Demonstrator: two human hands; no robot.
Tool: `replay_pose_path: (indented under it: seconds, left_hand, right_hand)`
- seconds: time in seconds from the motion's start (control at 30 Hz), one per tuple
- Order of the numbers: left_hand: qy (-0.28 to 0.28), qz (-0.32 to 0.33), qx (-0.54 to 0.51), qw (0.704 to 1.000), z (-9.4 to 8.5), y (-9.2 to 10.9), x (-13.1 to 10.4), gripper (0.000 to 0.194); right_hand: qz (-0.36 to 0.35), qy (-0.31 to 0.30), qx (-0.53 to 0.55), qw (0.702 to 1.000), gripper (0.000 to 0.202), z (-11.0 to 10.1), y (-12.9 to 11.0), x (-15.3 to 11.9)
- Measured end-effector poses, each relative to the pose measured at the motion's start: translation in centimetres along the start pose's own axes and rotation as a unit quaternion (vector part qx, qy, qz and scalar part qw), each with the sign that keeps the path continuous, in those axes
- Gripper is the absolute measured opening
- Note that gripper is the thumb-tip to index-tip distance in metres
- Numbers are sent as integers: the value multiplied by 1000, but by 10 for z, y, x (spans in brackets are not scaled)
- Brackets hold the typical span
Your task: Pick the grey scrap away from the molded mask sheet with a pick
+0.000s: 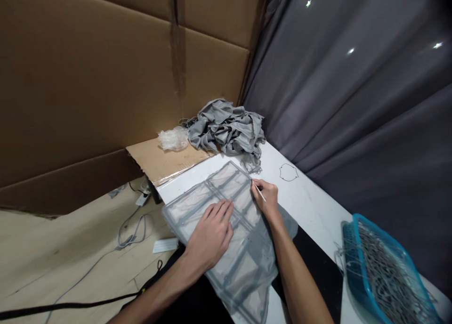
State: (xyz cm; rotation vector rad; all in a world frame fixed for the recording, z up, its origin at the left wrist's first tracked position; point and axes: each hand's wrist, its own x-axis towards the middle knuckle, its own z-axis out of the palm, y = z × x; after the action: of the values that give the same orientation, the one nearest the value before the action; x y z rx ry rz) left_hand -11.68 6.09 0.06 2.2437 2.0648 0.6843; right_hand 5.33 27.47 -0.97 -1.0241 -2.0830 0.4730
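Observation:
A grey sheet [229, 187] with raised darker bands, marked off into several rectangles, lies over the table's near part. My left hand [211, 232] rests flat on its middle, fingers stretched out and nearly together. At the sheet's far right edge, my right hand [266, 197] is closed around a thin white stick [260, 192]. The stick's tip meets the edge band; its exact kind is not clear. Limp grey material from the sheet hangs over beneath my right forearm.
Crumpled grey pieces [229, 126] are heaped at the back, beside clear plastic [173, 139] on a cardboard flap [165, 161]. A thin dark ring [288, 172] lies on the white table [310, 206]. A blue basket [363, 263] at right holds many grey loops. Cables [130, 241] cross the floor.

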Motion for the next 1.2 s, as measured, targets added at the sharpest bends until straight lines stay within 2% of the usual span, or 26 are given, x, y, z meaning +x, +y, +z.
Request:
replay_pose_path:
  seconds: [0.17,0.47,0.73,0.97,1.13,1.2]
  left_hand:
    - [7,-5,-10,1000,1,-1,-1,54]
    - [8,-4,-6,1000,-1,0,0,52]
    - [0,-4,-3,1000,-1,0,0,52]
    - [-4,-5,0,1000,-1,-1,0,53]
    - [-5,0,6,1000,-2,-1,0,54]
    - [-6,2,7,1000,-2,0,0,54]
  right_hand:
    - [20,-12,107,994,26,0,2,-3]
    - [18,-32,94,995,21,-1,-5,2]
    - [33,-41,117,992,22,-1,-1,3]
    - [-35,-45,34,998,22,-2,1,4]
    - [-102,-82,-30,991,27,-2,1,5]
    - [-108,-72,-45,991,27,0,0,4]
